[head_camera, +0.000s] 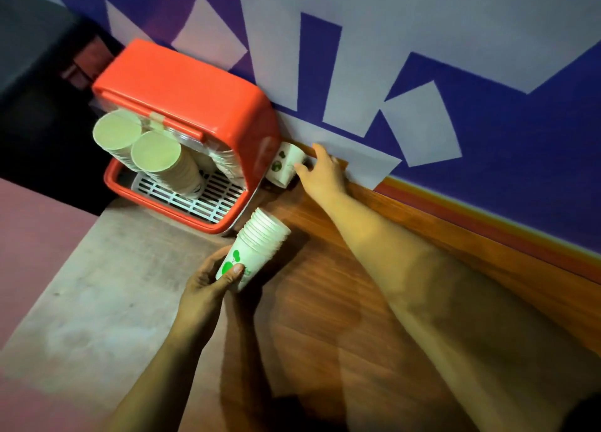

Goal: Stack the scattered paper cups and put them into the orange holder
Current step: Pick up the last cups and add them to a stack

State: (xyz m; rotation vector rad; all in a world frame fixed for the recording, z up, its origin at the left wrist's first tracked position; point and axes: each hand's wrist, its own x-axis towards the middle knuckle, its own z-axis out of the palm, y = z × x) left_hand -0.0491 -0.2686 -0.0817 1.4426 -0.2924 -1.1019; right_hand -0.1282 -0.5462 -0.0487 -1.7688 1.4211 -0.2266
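Note:
My left hand [208, 288] grips a stack of white paper cups [257, 246] with green prints, held tilted just in front of the orange holder [182, 83]. Two more cup stacks [153, 152] lie inside the holder, their bottoms facing me, on a white grille. A single white cup [286, 166] with a green print sits wedged between the holder's right side and the wall. My right hand [322, 171] reaches to it, fingers closed around its side.
The holder stands on a grey counter [97, 285] that meets a wooden surface [341, 301]. A blue and white patterned wall [422, 57] rises right behind, with a wooden ledge along its base. Dark space lies to the holder's left.

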